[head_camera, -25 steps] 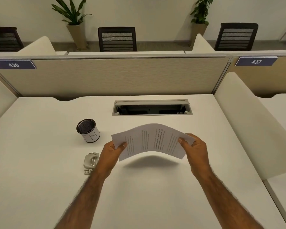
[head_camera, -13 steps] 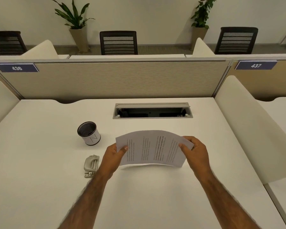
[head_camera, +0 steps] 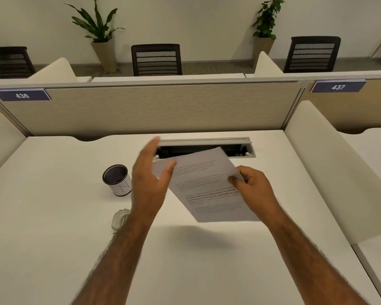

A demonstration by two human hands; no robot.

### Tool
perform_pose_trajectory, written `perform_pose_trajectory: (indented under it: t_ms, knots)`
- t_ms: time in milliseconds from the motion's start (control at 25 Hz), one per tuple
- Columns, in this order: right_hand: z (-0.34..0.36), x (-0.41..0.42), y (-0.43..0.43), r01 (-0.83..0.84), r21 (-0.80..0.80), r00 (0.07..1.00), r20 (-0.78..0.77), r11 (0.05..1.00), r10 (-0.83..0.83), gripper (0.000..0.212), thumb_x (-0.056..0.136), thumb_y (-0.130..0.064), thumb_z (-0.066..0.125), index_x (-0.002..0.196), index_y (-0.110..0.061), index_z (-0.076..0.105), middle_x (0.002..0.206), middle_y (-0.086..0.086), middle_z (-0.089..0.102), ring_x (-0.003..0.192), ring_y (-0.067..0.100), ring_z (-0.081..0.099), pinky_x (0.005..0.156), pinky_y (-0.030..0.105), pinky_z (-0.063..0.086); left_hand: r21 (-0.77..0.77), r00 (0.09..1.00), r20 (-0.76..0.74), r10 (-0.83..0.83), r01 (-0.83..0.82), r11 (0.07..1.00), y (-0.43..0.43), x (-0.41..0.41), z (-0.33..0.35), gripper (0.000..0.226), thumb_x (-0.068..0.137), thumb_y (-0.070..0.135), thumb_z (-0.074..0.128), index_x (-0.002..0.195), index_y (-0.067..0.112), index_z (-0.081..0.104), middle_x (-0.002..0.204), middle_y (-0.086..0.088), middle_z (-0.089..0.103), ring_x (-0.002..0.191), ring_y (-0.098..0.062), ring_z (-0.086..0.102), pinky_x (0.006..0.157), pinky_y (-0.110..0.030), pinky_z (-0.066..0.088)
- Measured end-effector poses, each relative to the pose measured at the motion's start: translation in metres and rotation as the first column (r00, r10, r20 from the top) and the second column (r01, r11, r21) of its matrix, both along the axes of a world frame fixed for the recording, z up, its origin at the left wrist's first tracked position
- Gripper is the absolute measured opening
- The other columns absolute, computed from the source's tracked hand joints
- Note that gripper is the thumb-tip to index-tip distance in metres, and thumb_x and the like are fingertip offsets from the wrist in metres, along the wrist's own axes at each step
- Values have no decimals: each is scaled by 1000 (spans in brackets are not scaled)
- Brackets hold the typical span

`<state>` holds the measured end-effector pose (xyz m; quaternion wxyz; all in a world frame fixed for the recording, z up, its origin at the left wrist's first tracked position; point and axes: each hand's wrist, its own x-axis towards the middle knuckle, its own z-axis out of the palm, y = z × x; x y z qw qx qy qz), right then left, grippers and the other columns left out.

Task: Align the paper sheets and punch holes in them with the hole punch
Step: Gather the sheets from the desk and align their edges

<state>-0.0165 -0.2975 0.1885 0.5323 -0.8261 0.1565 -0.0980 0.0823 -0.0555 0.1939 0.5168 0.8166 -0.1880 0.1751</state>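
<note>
Right now I see my right hand (head_camera: pixel 254 188) with fingers (head_camera: pixel 234 180) pinching the printed paper sheets (head_camera: pixel 207 186), thin, held tilted above the white bench (head_camera: pixel 53 238), long axis running away-left. My left hand (head_camera: pixel 149 183) fingers are spread at their left edge. A grey metal hole punch (head_camera: pixel 118 220) lies half hidden behind my left forearm, near a mesh pen cup (head_camera: pixel 117 180).
</note>
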Motion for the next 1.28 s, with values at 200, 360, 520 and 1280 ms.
perform_pose_trajectory:
  t_ms: [200, 360, 520, 1280]
  knots:
    - [-15, -9, -5, 3, 426, 996, 75, 905, -39, 22, 97, -12, 63, 110, -26, 75, 107, 0, 79, 96, 24, 76, 80, 41, 62, -479, 761, -510, -401, 137, 867, 9, 5, -22, 73, 79, 57, 81, 142, 27, 61, 143, -2, 66, 130, -19, 63, 115, -48, 47]
    - [-24, -12, 0, -24, 448, 988, 149, 894, -49, 27, 95, -8, 64, 114, -25, 75, 111, 1, 78, 98, 21, 74, 77, 29, 60, -397, 670, -574, -471, 275, 876, 2, -6, -36, 45, 74, 57, 84, 112, 34, 79, 116, -1, 80, 108, -21, 76, 99, -49, 59]
    - [-32, -14, 1, -23, 430, 987, 155, 902, -49, 28, 92, -9, 67, 114, -24, 74, 113, -1, 77, 101, 24, 72, 82, 34, 60, -347, 758, -516, -400, 242, 906, 1, -13, -46, 22, 86, 51, 72, 107, 46, 78, 109, 10, 81, 100, -13, 77, 84, -34, 63]
    - [-67, -21, 21, 127, 277, 992, -29, 952, -124, 33, 97, -11, 61, 121, -34, 64, 110, -10, 73, 102, 12, 68, 74, 17, 54, -356, 718, -625, -307, 88, 930, -18, -49, -92, 26, 85, 37, 76, 111, 42, 72, 104, 18, 79, 99, -12, 74, 81, -30, 62]
